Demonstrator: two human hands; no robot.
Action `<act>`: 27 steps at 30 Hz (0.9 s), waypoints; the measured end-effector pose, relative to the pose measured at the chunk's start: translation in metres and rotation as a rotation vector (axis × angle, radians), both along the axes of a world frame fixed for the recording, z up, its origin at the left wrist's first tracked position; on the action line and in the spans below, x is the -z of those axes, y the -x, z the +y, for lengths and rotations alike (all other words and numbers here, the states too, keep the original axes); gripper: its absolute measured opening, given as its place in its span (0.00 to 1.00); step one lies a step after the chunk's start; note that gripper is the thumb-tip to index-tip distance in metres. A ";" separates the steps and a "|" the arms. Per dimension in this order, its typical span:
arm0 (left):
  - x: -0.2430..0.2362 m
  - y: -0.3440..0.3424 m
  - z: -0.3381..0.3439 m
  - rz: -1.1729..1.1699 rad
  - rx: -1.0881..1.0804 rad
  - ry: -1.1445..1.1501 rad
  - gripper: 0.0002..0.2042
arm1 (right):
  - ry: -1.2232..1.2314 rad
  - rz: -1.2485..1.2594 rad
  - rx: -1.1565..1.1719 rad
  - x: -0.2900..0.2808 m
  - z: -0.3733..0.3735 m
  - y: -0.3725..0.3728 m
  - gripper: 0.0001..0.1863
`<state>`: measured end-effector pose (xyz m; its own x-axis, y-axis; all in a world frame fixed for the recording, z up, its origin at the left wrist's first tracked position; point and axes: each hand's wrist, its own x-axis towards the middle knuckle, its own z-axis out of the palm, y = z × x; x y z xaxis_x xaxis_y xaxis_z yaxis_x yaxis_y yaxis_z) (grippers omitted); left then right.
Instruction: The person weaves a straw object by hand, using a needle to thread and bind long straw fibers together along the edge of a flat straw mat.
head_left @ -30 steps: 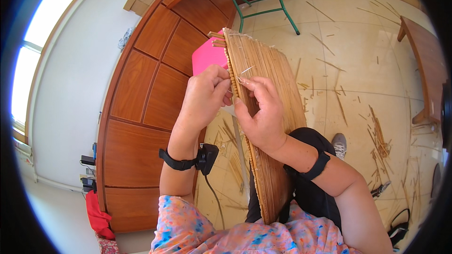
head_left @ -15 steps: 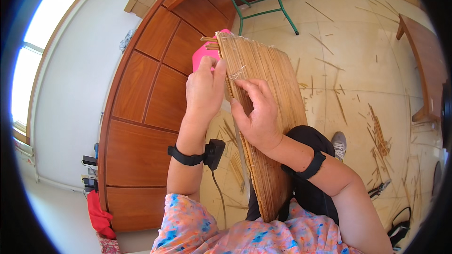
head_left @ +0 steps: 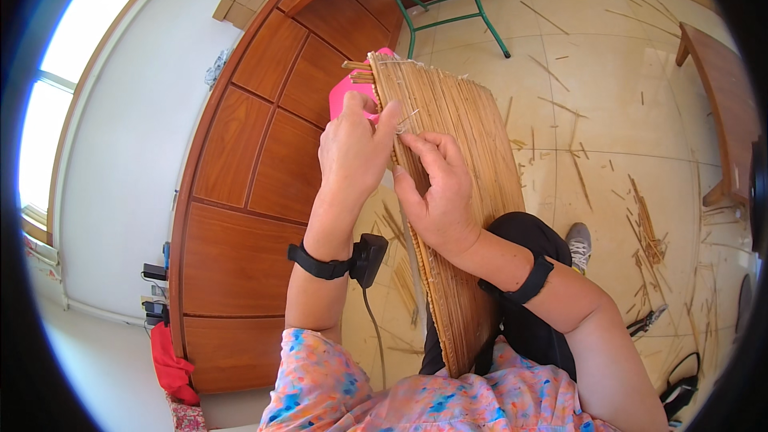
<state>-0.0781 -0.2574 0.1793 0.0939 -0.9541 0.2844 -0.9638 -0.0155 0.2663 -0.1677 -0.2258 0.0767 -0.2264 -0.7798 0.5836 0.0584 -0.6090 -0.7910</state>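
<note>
A panel of straw-coloured stalks (head_left: 460, 128), laid side by side and bound along its edge, stands tilted across my lap. My left hand (head_left: 352, 148) is at its upper left edge, fingers curled and thumb close to the rim; what they pinch is hidden. Loose white thread (head_left: 406, 122) sticks out on the panel's face beside that thumb. Just below the thread, my right hand (head_left: 438, 196) rests on the panel, its thumb and forefinger apart by the edge, the forefinger's tip close to the thread. Behind the panel's top shows a pink object (head_left: 346, 100), partly covered.
Wooden cabinets (head_left: 232, 260) line the left side. A green metal frame (head_left: 448, 20) stands ahead, a wooden bench (head_left: 724, 112) at right. Stalk pieces (head_left: 644, 224) litter the tiled floor, with pliers-like cutters (head_left: 646, 322) near my shoe (head_left: 578, 244). A cable (head_left: 376, 336) hangs from my left wrist device.
My left hand has shifted slightly right, its thumb nearer the thread. The thread lies differently, one end now pointing up and right. My right hand stays nearly still.
</note>
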 end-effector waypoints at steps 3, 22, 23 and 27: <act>-0.001 0.000 -0.004 -0.050 -0.016 -0.001 0.22 | -0.006 -0.006 -0.003 -0.001 0.001 0.000 0.19; 0.006 0.002 -0.006 0.266 0.076 0.057 0.20 | -0.050 -0.042 -0.080 -0.001 0.001 0.004 0.16; 0.003 0.004 -0.003 0.286 0.035 0.038 0.20 | -0.042 -0.032 -0.077 0.002 -0.002 0.010 0.16; 0.015 -0.012 0.031 0.148 0.025 0.224 0.23 | -0.135 0.031 0.033 0.007 -0.023 0.051 0.11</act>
